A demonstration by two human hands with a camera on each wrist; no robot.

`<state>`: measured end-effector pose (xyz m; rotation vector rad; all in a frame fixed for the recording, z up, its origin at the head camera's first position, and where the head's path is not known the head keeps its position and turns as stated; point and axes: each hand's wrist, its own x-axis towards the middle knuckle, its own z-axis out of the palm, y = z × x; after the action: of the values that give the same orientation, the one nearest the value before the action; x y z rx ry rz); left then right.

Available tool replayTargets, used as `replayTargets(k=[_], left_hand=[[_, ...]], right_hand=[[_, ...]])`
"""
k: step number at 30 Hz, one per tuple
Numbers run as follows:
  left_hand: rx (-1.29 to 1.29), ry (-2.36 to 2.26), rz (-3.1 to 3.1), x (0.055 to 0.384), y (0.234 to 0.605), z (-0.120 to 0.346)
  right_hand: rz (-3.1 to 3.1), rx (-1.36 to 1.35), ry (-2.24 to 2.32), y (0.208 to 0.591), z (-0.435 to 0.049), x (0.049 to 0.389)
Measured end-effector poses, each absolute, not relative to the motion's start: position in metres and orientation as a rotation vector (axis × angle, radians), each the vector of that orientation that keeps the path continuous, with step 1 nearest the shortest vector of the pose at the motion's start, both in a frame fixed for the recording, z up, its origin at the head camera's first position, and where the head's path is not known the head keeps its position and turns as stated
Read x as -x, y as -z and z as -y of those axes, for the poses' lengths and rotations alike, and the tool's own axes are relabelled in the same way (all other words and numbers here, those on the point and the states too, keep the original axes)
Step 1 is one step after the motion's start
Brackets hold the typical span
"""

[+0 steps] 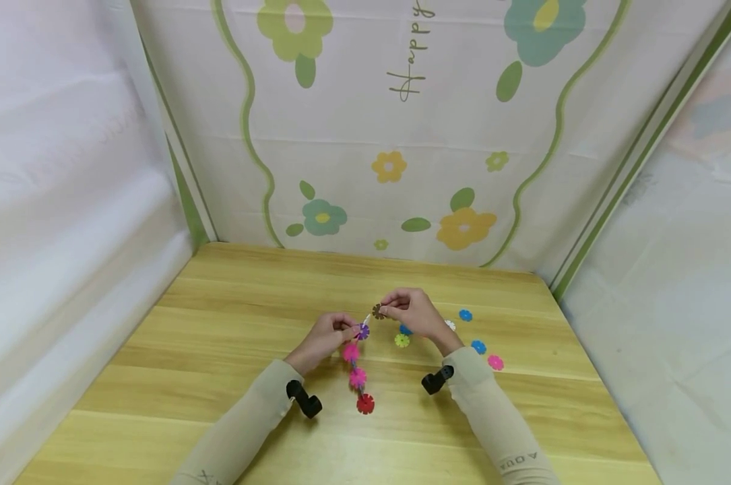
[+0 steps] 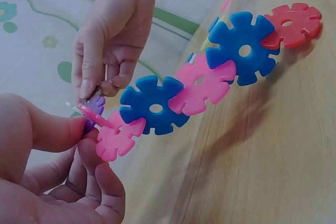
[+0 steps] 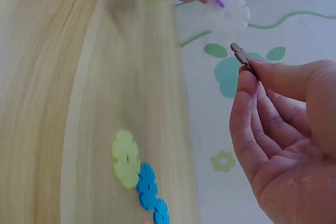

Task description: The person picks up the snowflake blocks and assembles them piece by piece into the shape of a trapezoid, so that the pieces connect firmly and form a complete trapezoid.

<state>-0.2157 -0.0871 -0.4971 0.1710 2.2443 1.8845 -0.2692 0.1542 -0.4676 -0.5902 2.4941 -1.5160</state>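
Note:
My left hand pinches the upper end of a chain of notched plastic snowflake discs between thumb and fingers. The chain slants down toward me, through pink discs and blue discs, to a red disc. Around the pinched end are a purple disc and, beyond it, a white disc. Thumb and forefinger of my right hand pinch a brown disc. In the right wrist view it appears nearly edge-on, close to the white disc and with a small gap between them.
Loose discs lie on the wooden table around my right forearm: a yellow-green one, a pink one, a white one and several blue ones. A flower-printed cloth hangs along the back edge, with white cloth on both sides.

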Motion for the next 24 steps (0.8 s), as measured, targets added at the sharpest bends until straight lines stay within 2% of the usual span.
replayTargets(k=[14,24], left_hand=[[-0.18,-1.857,-2.253,0.216,0.495,0.085],[-0.052,-1.875,-2.349,0.215,0.491,0.079]], right_hand=[[-2.391,0.599,1.587,0.466,-0.148,0.273],[-2.372,0.621,1.576,0.46,-0.142,0.27]])
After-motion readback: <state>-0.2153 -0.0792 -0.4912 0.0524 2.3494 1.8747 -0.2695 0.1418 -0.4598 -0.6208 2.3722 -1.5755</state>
